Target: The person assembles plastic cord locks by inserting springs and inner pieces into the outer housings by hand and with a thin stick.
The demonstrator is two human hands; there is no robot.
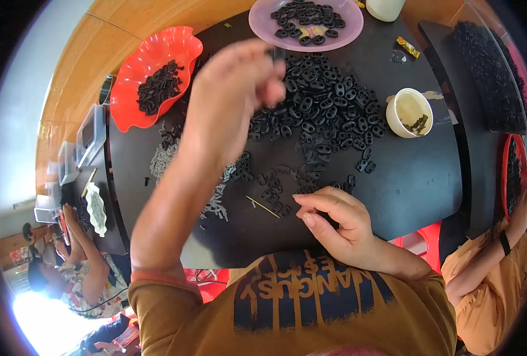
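Left of the heap of black oval links (326, 113), a red scalloped dish (134, 89) is holding darker pieces. The left hand (234, 95) is hovering raised over the heap's near-left edge, fingers pinched narrow; what they grip is blurred. Below the heap, the right hand (335, 222) is resting, fingertips curled together. Right of it, a white cup (410, 111) is standing.

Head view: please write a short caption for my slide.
Left hand raised over a heap of black oval parts; right hand rests at the black table edge.
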